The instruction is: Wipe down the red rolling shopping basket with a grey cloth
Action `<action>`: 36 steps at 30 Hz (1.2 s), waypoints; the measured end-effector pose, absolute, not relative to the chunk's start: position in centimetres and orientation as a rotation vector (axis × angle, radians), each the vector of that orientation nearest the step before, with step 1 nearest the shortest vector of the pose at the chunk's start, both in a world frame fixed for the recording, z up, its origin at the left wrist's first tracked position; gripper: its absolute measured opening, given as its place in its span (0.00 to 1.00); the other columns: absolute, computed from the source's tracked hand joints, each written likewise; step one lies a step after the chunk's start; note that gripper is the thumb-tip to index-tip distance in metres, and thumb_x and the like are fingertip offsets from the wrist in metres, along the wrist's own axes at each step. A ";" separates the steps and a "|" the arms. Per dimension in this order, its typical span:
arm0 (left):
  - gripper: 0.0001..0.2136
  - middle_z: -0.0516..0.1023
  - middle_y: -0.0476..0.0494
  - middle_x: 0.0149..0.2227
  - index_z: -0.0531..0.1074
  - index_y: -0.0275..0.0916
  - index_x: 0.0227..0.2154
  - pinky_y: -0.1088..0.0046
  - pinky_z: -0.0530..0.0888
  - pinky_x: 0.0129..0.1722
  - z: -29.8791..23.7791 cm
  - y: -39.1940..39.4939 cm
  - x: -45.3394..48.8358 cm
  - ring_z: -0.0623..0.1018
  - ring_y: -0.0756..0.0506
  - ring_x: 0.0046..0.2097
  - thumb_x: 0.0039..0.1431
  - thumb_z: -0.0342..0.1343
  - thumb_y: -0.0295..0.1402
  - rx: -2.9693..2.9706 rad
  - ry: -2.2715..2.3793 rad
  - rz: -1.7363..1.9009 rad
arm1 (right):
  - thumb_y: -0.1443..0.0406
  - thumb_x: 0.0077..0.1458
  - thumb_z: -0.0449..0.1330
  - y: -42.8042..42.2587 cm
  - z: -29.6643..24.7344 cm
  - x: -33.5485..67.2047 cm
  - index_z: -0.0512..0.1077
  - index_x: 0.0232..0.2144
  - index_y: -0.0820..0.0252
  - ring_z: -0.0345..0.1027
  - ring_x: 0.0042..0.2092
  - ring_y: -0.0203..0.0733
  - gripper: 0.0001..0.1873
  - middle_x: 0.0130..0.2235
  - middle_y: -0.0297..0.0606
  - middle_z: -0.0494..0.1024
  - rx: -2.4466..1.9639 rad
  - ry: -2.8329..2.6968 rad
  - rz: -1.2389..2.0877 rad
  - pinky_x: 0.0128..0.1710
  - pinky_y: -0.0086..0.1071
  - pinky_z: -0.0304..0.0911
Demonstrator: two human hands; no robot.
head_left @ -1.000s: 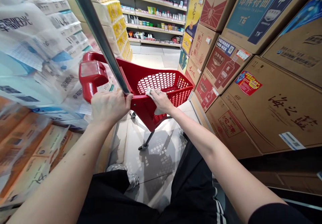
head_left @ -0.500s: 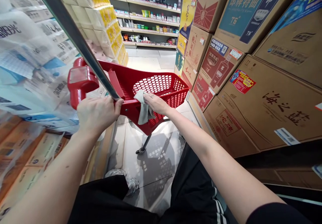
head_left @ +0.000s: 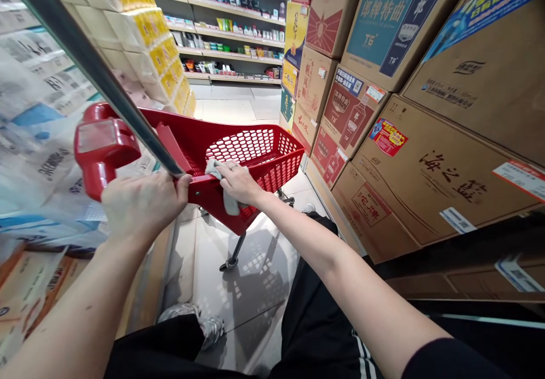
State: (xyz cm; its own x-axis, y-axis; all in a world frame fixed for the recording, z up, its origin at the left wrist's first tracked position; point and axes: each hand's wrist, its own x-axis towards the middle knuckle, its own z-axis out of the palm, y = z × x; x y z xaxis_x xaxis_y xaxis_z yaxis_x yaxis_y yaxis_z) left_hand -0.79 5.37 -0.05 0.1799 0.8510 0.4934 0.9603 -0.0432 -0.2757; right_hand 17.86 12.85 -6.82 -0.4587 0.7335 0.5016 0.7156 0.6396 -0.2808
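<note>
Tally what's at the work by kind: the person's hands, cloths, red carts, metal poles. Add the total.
Hands: 2, the left hand and the right hand
Cloths: 1, the pale cloth under the right hand
Red carts: 1, the red cart
Metal poles: 1, the metal pole by the left hand
Total: 5

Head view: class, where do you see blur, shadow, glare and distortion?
All in the head view: tissue packs at left look smeared; a dappled shadow of the shopping cart on the floor; pale glare along the metal pole; liquor cartons leaning, probably wide-angle distortion.
</note>
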 end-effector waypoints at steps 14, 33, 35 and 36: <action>0.29 0.74 0.38 0.23 0.75 0.34 0.31 0.67 0.55 0.28 -0.5 4.8 -1.4 0.74 0.38 0.29 0.67 0.33 0.49 -1.905 -1.639 -0.282 | 0.68 0.64 0.47 15.7 -9.7 25.4 0.71 0.52 0.61 0.62 0.58 0.46 0.18 0.57 0.45 0.71 -1.457 -2.167 0.214 0.67 0.48 0.46; 0.28 0.76 0.34 0.26 0.75 0.33 0.32 0.64 0.61 0.33 -0.9 4.9 -0.8 0.76 0.35 0.34 0.66 0.36 0.48 -1.947 -1.640 -0.377 | 0.66 0.66 0.44 16.3 -9.1 24.8 0.71 0.49 0.58 0.66 0.53 0.43 0.18 0.49 0.40 0.75 -1.428 -2.144 0.260 0.62 0.42 0.52; 0.27 0.76 0.34 0.26 0.75 0.33 0.31 0.64 0.61 0.33 -1.0 4.8 -0.6 0.76 0.36 0.35 0.66 0.37 0.48 -1.951 -1.636 -0.401 | 0.65 0.66 0.44 16.0 -9.4 25.4 0.71 0.49 0.58 0.65 0.54 0.44 0.18 0.50 0.40 0.75 -1.504 -2.066 0.239 0.65 0.47 0.46; 0.27 0.76 0.34 0.26 0.75 0.33 0.31 0.64 0.61 0.33 -1.1 4.8 -0.4 0.76 0.36 0.34 0.65 0.37 0.48 -1.954 -1.640 -0.413 | 0.64 0.67 0.44 15.7 -9.4 25.2 0.72 0.48 0.57 0.64 0.55 0.44 0.18 0.50 0.40 0.75 -1.532 -2.029 0.245 0.66 0.48 0.43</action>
